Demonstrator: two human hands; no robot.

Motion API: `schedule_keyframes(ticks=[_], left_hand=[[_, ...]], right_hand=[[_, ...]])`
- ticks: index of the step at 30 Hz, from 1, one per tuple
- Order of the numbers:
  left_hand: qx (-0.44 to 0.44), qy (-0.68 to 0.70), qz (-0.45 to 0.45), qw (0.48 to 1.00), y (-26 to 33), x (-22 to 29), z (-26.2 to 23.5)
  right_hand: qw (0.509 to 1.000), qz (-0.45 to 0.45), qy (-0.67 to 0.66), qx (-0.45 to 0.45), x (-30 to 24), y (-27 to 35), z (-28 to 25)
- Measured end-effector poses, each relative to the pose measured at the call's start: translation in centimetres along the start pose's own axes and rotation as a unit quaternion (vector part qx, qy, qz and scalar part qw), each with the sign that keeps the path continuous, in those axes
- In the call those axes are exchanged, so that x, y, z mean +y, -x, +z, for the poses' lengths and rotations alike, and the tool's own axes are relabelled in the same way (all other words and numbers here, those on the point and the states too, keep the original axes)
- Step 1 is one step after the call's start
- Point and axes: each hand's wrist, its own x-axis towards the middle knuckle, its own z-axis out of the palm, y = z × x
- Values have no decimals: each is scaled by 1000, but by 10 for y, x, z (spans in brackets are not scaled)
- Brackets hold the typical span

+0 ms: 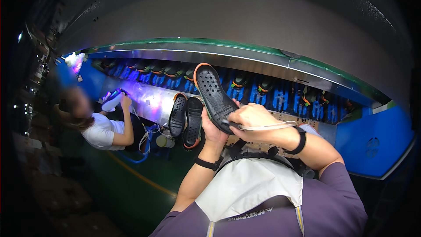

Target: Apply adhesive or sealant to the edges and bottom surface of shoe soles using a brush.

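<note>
Holding a black rubber shoe sole with orange rim (213,93) above the counter (263,142), left hand (213,129) gripped beneath, largely hidden; right hand (251,118) clenched over its heel, fingertips obscured.

The right hand (251,117) covers the heel end of the black shoe sole (213,94), so the part under its fingers (239,118) cannot be seen. The left hand (213,128) lies mostly behind that sole. What the right fingers pinch is perhaps a thin tool. The co-worker (103,125) beyond the fingertips is blurred.
</note>
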Motion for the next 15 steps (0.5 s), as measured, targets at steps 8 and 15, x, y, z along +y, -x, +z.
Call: schedule_keyframes(ticks=[8,15], left_hand=[[51,-5,19,999,11,-5,40],[-16,49,12,999,18,6,45]], right_hand=[[931,-59,-110,343,13,-41,-19],[937,-191,-155,250,17,-49,-5]])
